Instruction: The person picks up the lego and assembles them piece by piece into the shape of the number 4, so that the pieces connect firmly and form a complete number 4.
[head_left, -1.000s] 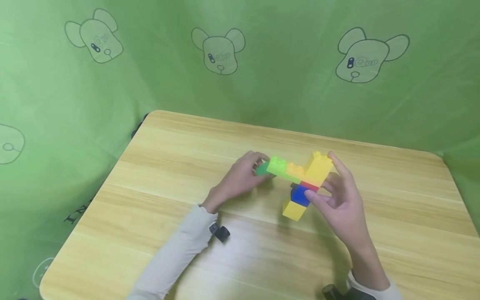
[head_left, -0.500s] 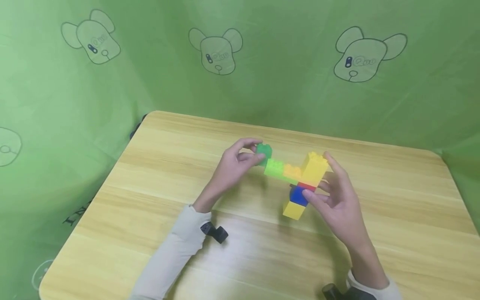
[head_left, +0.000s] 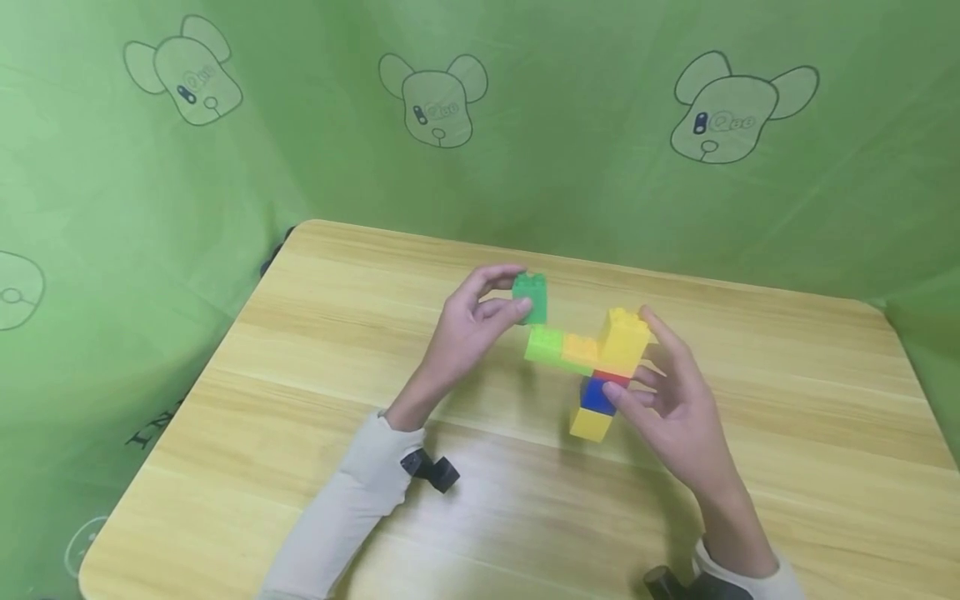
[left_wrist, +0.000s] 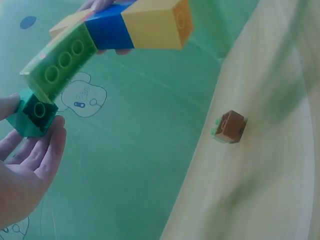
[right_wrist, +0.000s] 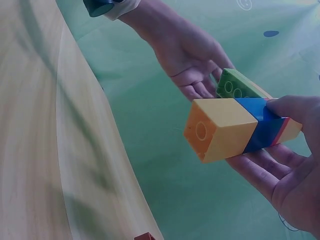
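Observation:
My left hand (head_left: 467,327) pinches a dark green toy brick (head_left: 531,293), studs up, between thumb and fingers. Just below it is the light green end (head_left: 544,343) of a built piece; whether the two touch, I cannot tell. My right hand (head_left: 681,417) grips that piece by its blue brick (head_left: 595,395), thumb in front. Under the blue is a yellow brick (head_left: 591,424); above come a thin red layer, a tall yellow brick (head_left: 624,337) and a low orange brick (head_left: 580,347) beside the light green. The left wrist view shows the light green part's hollow underside (left_wrist: 64,61).
A brown brick (left_wrist: 231,127) with green studded pieces lies on the wooden table (head_left: 315,350), seen in the left wrist view. A green printed cloth (head_left: 555,192) hangs behind the table. Black camera mounts (head_left: 431,468) sit at the wrists.
My left hand has lifted the dark green brick from beside the light green end to above it, turning it studs up. The built piece has shifted slightly left in my right hand.

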